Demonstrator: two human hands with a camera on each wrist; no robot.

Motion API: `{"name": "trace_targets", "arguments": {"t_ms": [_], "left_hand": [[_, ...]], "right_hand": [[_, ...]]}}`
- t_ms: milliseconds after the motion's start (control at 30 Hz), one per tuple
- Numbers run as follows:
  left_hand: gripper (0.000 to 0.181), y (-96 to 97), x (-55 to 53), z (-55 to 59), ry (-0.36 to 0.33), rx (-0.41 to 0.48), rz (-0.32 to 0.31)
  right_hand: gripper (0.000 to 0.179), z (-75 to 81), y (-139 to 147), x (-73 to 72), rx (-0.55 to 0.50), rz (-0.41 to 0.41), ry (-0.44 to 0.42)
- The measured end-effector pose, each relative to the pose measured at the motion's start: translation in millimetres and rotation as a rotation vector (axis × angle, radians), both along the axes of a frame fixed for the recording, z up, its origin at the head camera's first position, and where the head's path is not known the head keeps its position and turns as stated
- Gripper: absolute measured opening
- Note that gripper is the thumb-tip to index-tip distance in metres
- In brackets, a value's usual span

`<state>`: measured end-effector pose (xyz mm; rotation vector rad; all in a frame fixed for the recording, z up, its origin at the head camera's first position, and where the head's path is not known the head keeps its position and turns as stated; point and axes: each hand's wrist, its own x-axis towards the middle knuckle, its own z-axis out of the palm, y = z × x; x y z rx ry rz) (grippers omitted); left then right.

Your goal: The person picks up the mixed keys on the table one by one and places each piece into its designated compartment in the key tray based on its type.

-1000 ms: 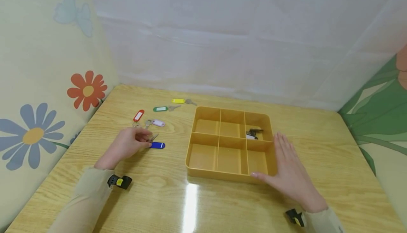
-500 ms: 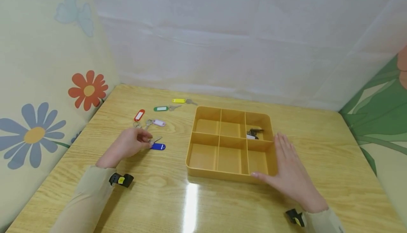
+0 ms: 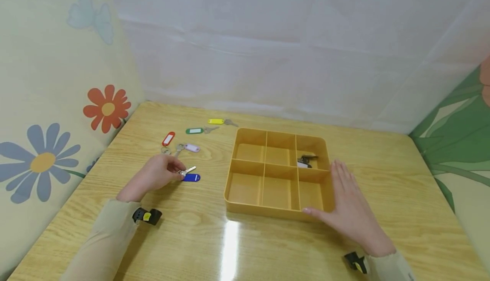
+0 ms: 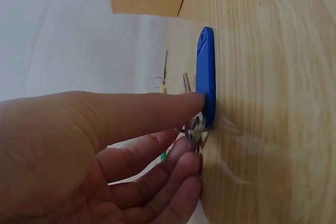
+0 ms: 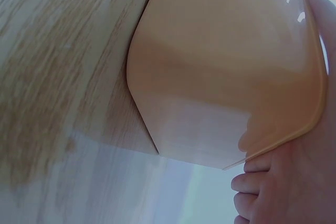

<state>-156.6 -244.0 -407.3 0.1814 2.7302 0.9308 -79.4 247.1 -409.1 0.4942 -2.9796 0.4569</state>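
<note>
The left hand, fingers curled, is pinching the blue key tag beside its silver key. The right hand, fingers straight, is touching the six-compartment organizer.

Beige-sleeved left forearm slanting inward from near edge of head view, wrist showing past cuff. Left hand pinching low, left thumb stretching nearly straight, left fingers curling opposite. Just short stretch of sleeved right forearm showing. Right hand resting outstretched, right fingers lying nearly straight, side by side, pointing forward, right thumb spreading wide toward left.
</note>
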Motion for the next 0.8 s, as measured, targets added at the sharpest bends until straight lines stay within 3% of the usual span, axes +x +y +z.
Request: {"name": "trace_targets", "arguments": {"t_ms": [367, 800], "left_hand": [[0.018, 2.5, -2.0, 0.3, -0.054, -0.001, -0.016], [0.013, 2.7, -6.3, -2.5, -0.007, -0.015, -0.014]], "right_hand": [[0.130, -0.2, 0.4, -0.5, 0.000, -0.006, -0.002], [0.130, 0.8, 0.6, -1.2, 0.008, -0.010, -0.011]]}}
